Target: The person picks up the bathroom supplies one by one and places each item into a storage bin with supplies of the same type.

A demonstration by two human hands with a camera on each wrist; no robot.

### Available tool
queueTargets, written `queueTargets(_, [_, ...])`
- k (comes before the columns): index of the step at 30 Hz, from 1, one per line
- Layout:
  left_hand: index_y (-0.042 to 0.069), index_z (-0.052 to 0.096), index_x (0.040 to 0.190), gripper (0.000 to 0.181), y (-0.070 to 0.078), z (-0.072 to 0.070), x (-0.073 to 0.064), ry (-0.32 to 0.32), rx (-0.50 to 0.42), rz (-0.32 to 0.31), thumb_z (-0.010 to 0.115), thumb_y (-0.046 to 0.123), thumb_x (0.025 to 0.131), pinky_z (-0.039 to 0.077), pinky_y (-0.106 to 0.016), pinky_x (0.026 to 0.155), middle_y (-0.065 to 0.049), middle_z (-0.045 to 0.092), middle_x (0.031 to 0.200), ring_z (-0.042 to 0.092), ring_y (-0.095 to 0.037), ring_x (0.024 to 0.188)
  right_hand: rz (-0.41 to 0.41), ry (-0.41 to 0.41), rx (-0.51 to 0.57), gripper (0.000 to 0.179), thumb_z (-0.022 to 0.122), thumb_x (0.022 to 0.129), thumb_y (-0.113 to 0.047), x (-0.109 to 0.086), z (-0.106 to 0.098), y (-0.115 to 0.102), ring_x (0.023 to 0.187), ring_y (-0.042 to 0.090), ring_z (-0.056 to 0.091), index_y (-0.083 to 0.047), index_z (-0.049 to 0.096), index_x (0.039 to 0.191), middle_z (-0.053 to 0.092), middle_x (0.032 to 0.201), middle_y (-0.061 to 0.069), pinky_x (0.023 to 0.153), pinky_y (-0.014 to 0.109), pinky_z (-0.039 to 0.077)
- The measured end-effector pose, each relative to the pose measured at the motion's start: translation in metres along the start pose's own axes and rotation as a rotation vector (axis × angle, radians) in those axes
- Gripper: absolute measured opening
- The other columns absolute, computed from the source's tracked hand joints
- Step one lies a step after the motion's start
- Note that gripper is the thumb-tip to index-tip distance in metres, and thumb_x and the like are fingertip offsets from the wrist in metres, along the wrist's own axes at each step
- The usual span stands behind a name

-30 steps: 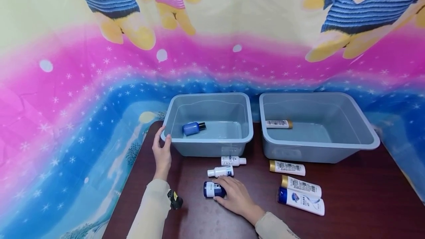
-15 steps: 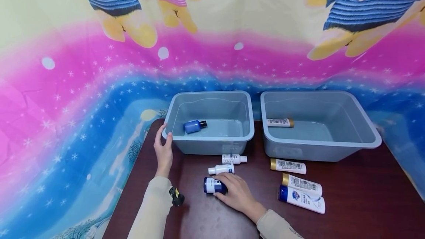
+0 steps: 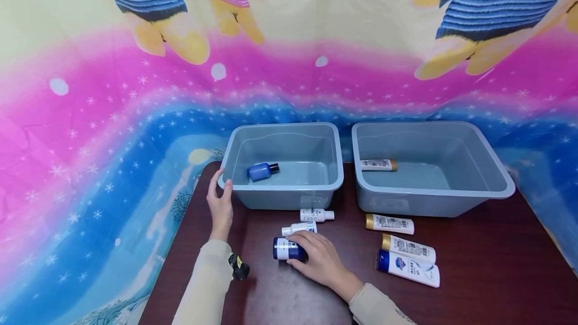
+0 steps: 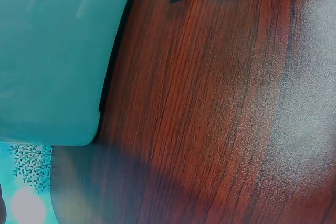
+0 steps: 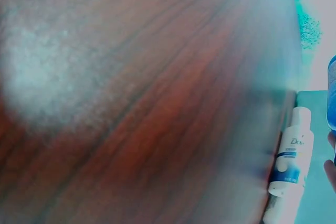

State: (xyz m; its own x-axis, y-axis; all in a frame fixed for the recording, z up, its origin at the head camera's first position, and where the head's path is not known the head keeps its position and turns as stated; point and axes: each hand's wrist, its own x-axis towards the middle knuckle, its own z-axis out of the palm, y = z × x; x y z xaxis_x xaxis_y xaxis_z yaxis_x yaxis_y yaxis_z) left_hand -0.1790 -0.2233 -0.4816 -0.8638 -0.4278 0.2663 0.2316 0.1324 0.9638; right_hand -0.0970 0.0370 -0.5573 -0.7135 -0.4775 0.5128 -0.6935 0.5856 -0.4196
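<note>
– Two bare hands over a dark wood-grain table (image 3: 492, 245). What does the right hand (image 3: 319, 259) have?

– A navy bottle (image 3: 283, 249) with a white label, held on its side. Thumb and fingers curl round its right end, spread only as wide as the bottle. Whether it touches the table, cannot tell.

– Its neighbours?

– Just beyond the fingers, a white bottle with blue print (image 3: 299, 228), partly covered by the hand. Past that, a white Dove bottle (image 3: 317, 214), lying close to the front wall of the left bin (image 3: 275, 188).

– And the left hand (image 3: 220, 212)?

– At that bin's front left corner. Thumb on the front rim, fingers on the left side, parted by the corner they grip.

– Bin contents?

– Left: one blue bottle with a black cap (image 3: 259, 171), lying down. Right bin (image 3: 433, 193): one gold-capped white tube (image 3: 376, 165).

– In front of the right bin?

– Two more gold-capped tubes (image 3: 393, 224), the nearer one lying against a blue-capped white bottle (image 3: 413, 269).

– Backdrop?

– Printed cloth (image 3: 293, 74), bears above snowflakes.
</note>
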Motion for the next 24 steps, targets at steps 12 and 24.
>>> queueTargets(12, [0.008,0.05,0.133,0.042,-0.001,0.0,0.0,0.005,-0.008,-0.001,0.055,0.016,0.092,0.028,-0.047,0.104,-0.005,0.044,0.138,0.036,-0.021,0.127,-0.012,0.036,0.017,0.051,0.076,0.074,-0.04,0.009,-0.015,-0.001,0.105,0.013,0.056,-0.022,0.06,0.119,0.058,0.115,-0.005,0.088,0.038,0.045])
queueTargets(24, [0.009,0.05,0.133,0.041,0.0,0.001,0.0,0.006,-0.003,-0.017,0.055,0.016,0.092,0.029,-0.046,0.103,-0.005,0.043,0.139,0.035,-0.021,0.128,-0.044,0.043,0.016,0.052,0.076,0.073,-0.039,0.016,-0.028,-0.005,0.108,0.011,0.054,-0.022,0.06,0.12,0.058,0.118,-0.004,0.089,0.036,0.044])
